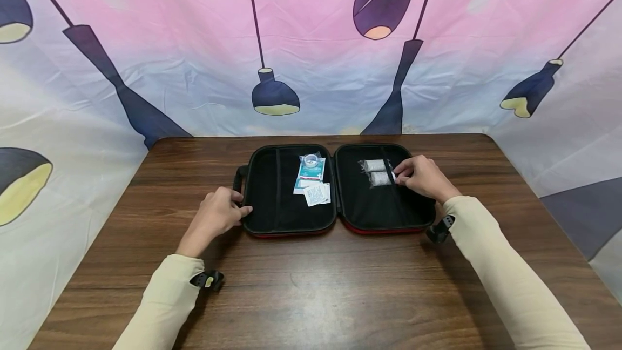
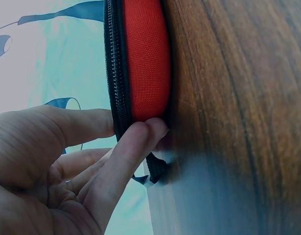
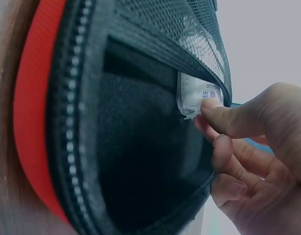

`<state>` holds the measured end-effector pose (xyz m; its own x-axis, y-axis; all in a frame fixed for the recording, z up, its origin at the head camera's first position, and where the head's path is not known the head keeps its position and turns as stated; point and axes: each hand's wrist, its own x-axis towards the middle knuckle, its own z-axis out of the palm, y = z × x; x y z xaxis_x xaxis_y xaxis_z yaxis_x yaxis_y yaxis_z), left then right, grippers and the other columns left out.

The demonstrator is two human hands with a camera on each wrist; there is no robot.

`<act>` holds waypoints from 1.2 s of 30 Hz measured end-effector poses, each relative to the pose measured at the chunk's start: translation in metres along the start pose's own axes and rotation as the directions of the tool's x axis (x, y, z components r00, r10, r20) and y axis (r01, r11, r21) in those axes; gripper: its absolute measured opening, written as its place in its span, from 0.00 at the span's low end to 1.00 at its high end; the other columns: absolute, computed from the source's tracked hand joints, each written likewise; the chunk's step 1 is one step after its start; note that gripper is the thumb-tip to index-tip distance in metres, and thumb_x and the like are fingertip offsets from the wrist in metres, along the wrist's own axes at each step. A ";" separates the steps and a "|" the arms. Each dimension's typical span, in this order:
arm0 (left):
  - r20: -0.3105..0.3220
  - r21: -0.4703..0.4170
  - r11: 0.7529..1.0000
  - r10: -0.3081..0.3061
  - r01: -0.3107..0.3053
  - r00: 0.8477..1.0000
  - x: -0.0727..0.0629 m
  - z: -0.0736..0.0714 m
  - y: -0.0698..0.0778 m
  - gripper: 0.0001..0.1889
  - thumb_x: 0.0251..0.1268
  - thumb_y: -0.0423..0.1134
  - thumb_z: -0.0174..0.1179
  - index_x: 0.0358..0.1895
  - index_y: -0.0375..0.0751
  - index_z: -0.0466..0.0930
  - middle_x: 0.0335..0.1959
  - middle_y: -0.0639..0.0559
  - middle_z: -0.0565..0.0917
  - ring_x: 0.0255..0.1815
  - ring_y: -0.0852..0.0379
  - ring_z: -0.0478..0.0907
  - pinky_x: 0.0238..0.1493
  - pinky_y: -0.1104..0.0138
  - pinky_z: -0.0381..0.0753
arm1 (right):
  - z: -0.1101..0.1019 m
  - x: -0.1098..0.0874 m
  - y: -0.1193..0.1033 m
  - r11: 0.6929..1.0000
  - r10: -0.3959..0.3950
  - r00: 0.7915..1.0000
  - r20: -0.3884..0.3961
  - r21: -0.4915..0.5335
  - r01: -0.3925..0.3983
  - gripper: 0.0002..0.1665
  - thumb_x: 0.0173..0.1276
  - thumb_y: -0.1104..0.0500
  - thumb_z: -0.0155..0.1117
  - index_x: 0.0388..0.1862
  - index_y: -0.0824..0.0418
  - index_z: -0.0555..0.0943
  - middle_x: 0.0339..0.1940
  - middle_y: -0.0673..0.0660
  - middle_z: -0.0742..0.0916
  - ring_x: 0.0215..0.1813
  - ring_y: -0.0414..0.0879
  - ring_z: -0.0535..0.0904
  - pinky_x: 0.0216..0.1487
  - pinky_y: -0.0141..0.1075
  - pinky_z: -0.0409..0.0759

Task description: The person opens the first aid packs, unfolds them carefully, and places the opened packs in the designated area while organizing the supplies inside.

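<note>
A black-lined case (image 1: 262, 199) with a red shell lies unfolded on the table. At its left edge my left hand (image 1: 216, 212) grips the rim near the handle; the left wrist view shows thumb and fingers on both sides of the zipper edge (image 2: 116, 73). In the case's right half are two clear-wrapped white bandage rolls, one farther back (image 1: 374, 165) and a nearer one (image 1: 380, 179). My right hand (image 1: 421, 178) pinches the end of a wrapped bandage roll (image 3: 192, 93), which is partly under the mesh pocket (image 3: 160, 24).
The case's left half holds a teal-and-white packet (image 1: 302, 174), a clear-bagged white ring-shaped roll (image 1: 310, 161) and small white sachets (image 1: 318, 194). A black handle (image 1: 238, 180) sticks out at left. Brown wooden table (image 1: 301, 290) underneath; a printed cloth (image 1: 204, 91) hangs behind.
</note>
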<state>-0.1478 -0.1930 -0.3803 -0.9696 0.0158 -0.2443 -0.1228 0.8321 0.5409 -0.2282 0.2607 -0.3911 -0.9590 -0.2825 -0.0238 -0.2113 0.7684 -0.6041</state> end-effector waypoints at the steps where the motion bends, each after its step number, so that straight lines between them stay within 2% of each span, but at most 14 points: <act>1: 0.000 0.001 1.000 -0.001 0.001 1.000 0.000 0.000 0.000 0.26 0.71 0.39 0.64 0.64 0.22 0.74 0.29 0.47 0.87 0.29 0.54 0.87 0.34 0.59 0.83 | 0.001 0.000 0.000 1.000 -0.005 1.000 -0.005 0.001 0.005 0.12 0.70 0.67 0.65 0.49 0.70 0.86 0.37 0.60 0.89 0.42 0.54 0.85 0.46 0.49 0.82; 7: 0.002 0.001 1.000 -0.006 0.006 1.000 0.000 0.000 0.000 0.27 0.71 0.40 0.64 0.64 0.22 0.74 0.28 0.48 0.87 0.29 0.54 0.87 0.35 0.59 0.82 | 0.005 0.002 -0.002 1.000 -0.017 1.000 -0.021 0.007 0.017 0.11 0.69 0.67 0.67 0.47 0.70 0.86 0.36 0.61 0.89 0.40 0.55 0.85 0.46 0.49 0.81; 16: 0.003 0.005 1.000 -0.007 0.007 1.000 -0.001 -0.001 0.000 0.27 0.72 0.40 0.64 0.64 0.22 0.74 0.27 0.49 0.86 0.28 0.55 0.87 0.33 0.61 0.81 | 0.005 0.002 -0.003 1.000 -0.008 1.000 0.004 0.010 0.008 0.12 0.69 0.67 0.65 0.49 0.70 0.86 0.39 0.63 0.89 0.43 0.56 0.84 0.47 0.50 0.81; 23: 0.002 0.005 1.000 -0.013 0.013 1.000 0.000 -0.001 0.001 0.27 0.71 0.40 0.64 0.65 0.23 0.74 0.29 0.48 0.87 0.28 0.55 0.87 0.33 0.60 0.82 | -0.006 0.000 -0.003 1.000 -0.005 0.999 0.033 0.008 0.004 0.12 0.70 0.66 0.65 0.50 0.70 0.86 0.38 0.60 0.89 0.40 0.52 0.85 0.44 0.47 0.82; 28: -0.002 0.015 1.000 -0.009 0.009 1.000 0.000 -0.001 0.001 0.27 0.71 0.40 0.64 0.64 0.23 0.74 0.30 0.47 0.88 0.28 0.55 0.87 0.34 0.59 0.82 | -0.016 0.002 -0.007 1.000 -0.001 1.000 0.021 -0.001 0.001 0.12 0.71 0.65 0.66 0.50 0.70 0.86 0.37 0.60 0.88 0.38 0.52 0.84 0.43 0.46 0.80; 36: 0.001 0.019 1.000 -0.011 0.010 1.000 0.000 0.000 0.000 0.27 0.71 0.40 0.64 0.64 0.23 0.74 0.27 0.50 0.87 0.28 0.56 0.87 0.35 0.59 0.81 | -0.023 0.014 -0.024 0.999 -0.038 0.999 0.017 0.002 0.038 0.12 0.72 0.66 0.65 0.50 0.70 0.85 0.39 0.61 0.89 0.41 0.54 0.86 0.45 0.49 0.82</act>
<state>-0.1482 -0.1930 -0.3805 -0.9680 0.0077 -0.2509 -0.1289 0.8424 0.5231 -0.2407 0.2514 -0.3583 -0.9469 -0.3213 -0.0137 -0.2477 0.7558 -0.6061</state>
